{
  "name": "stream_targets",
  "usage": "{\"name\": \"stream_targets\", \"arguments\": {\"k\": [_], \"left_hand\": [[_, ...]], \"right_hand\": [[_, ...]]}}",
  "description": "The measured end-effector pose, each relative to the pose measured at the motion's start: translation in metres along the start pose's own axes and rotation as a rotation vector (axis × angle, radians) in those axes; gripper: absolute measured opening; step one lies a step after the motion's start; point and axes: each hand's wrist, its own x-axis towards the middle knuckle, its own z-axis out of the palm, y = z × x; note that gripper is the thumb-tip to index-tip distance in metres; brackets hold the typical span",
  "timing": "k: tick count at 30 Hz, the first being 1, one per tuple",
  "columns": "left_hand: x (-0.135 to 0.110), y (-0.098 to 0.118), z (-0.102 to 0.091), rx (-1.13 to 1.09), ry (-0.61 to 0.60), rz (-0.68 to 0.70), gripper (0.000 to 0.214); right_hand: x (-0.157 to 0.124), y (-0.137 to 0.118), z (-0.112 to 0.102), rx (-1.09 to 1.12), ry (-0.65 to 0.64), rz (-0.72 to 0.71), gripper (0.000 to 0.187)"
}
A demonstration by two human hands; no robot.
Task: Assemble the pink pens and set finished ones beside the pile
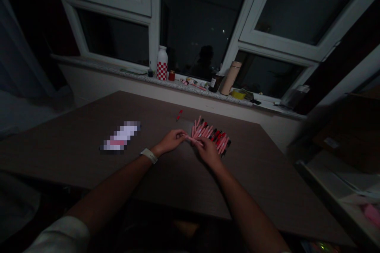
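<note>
Both my hands meet over a dark wooden table [89, 126]. My left hand [171, 141], with a pale band on its wrist, pinches one end of a pink pen [192, 139]. My right hand [207, 151] has its fingers closed on the other end of that pen. Just beyond my right hand lies a row of several pink, red and black pens [212, 134], side by side. A single small red piece [179, 115], perhaps a cap or pen, lies alone farther back on the table.
A blurred flat object [120, 137] lies on the table to the left. The window sill [133, 75] behind holds a red-and-white checked bottle [162, 63], a small red jar [171, 75], a tan cylinder [230, 78] and small clutter. Dim shelving stands at the right.
</note>
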Motion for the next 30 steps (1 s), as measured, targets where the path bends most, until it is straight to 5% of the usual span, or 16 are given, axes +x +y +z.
{"name": "stream_targets", "arguments": {"k": [19,30], "left_hand": [[0.002,-0.004,-0.001,-0.021,0.008,0.003,0.047],[0.004,-0.012,0.003,-0.078,0.021,-0.024,0.035]], "right_hand": [[-0.003,-0.009,-0.002,-0.03,-0.087,-0.008,0.03],[-0.001,-0.003,-0.002,-0.016,0.014,0.03,0.022]]}}
